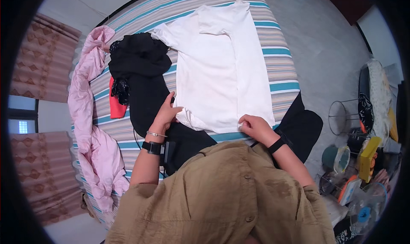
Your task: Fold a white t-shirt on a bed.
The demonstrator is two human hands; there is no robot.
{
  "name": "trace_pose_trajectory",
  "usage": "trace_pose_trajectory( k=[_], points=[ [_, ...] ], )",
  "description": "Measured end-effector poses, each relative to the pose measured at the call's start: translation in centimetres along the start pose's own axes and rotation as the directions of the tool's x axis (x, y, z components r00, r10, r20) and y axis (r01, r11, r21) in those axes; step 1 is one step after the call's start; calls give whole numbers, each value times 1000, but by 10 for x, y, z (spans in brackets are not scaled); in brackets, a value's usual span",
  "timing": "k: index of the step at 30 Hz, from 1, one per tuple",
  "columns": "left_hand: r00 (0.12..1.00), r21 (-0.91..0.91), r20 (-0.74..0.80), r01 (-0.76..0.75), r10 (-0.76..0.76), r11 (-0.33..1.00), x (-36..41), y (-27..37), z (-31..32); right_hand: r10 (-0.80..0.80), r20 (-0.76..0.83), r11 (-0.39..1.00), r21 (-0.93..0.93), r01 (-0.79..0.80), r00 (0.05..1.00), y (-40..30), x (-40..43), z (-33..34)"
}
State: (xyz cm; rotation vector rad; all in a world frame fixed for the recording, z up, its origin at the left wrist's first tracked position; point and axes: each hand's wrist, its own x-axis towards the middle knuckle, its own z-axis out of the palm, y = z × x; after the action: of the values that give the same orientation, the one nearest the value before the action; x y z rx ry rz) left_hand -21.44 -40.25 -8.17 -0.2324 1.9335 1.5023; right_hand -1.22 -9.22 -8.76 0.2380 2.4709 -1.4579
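Observation:
A white short-sleeved T-shirt [208, 71] lies spread on the bed, its hem towards me. Its right side is folded inward, so that one sleeve rests on the body of the shirt. The other sleeve sticks out at the upper left. My left hand [165, 114] is at the left hem corner, where the cloth is bunched and turned up between thumb and fingers; the index finger points away. At the hem's right part, my right hand [256, 127] pinches the edge near the fold. My black-trousered legs [189, 141] rest on the bed, partly under the shirt's lower left.
Crumpled black clothing [139, 56] lies left of the shirt, beside a red cloth [117, 104]. A pink quilt [86, 74] runs along the left side of the striped bed [282, 69]. On the floor at right stand a wire rack [339, 117], a green bin [330, 157] and assorted items.

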Motion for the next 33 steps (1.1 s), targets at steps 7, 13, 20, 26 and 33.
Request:
trace_pose_trajectory(
  k=[7, 13, 20, 26, 33],
  points=[
    [974, 522, 151, -223, 168, 823, 43, 56, -22, -61, 70, 992, -107, 68, 996, 9, 14, 26],
    [988, -541, -68, -151, 136, 827, 164, 108, -43, 36, 107, 975, 212, -58, 994, 14, -2, 18],
    [917, -242, -344, -293, 200, 925, 257, 142, -35, 223, 191, 695, 656, -294, 956, 8, -22, -7],
    [904, -272, -425, -163, 33, 949, 285, 157, -38, 238, 178, 644, 707, -292, 955, 14, -3, -13],
    [737, -239, -501, -622, 454, 746, 268, 181, -12, 212, 138, 786, 564, -253, 967, 15, -2, -7]
  ],
)
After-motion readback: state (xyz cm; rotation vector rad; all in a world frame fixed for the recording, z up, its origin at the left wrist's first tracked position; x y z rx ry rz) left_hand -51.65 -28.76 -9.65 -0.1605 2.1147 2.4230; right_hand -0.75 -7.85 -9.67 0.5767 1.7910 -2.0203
